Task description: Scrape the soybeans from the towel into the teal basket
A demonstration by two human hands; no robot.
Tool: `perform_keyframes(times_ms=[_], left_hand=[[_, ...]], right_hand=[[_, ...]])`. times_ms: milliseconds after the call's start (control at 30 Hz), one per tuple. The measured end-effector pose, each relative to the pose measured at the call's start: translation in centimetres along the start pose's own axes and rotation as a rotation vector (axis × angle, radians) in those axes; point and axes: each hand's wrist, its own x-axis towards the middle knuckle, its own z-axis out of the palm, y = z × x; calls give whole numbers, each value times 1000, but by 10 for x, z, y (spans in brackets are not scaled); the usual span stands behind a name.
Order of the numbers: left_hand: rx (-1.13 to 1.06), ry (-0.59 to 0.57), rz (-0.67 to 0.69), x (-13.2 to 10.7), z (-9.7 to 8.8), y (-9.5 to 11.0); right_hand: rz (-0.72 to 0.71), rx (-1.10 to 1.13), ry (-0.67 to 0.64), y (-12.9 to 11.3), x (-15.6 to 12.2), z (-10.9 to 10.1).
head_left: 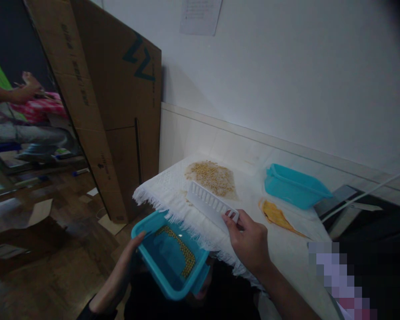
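My left hand [120, 266] grips the rim of a turquoise plastic bin [163, 280], held tilted just below the table's front edge. Yellowish beans [183, 246] lie along its inside. Closed round one end of a long white slotted plastic tray [210, 209] is my right hand [250, 242]; the tray is over the white cloth. Just beyond it, a pile of pale yellow beans [208, 171] lies spread on the table, some on what looks like a clear sheet. A few loose beans sit by the tray's far end.
A second turquoise bin [293, 186] stands at the back right, near an orange-yellow mesh bag [276, 215]. The fringed white cloth [163, 186] hangs over the table edge. A tall cardboard box [120, 102] stands at left; beyond it sits another person [20, 129].
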Motion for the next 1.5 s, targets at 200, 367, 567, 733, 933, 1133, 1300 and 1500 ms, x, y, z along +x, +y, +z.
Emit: perform_keyframes(times_ms=[200,367,567,733,933,1133,1300,1500], left_hand=[[-2,20,-40,4,-1,-1],[-28,45,-52,1,4,2],[-31,38,-27,-1,2,3],[37,38,-15,2,-4,2],[61,58,6,6,-11,-4],[61,114,-4,10,-11,-2],[49,110,-17,8,-10,0],[37,89,2,6,-10,1]], right_hand=[[29,-1,-10,1,-1,-1],[36,32,-27,-1,-2,-1],[56,36,-30,-3,-1,4],[54,60,-34,-3,-1,8],[54,98,-51,-4,-4,9],[44,145,-63,-4,-6,10],[19,155,-67,-6,-6,9],[-21,178,-63,-8,-7,6]])
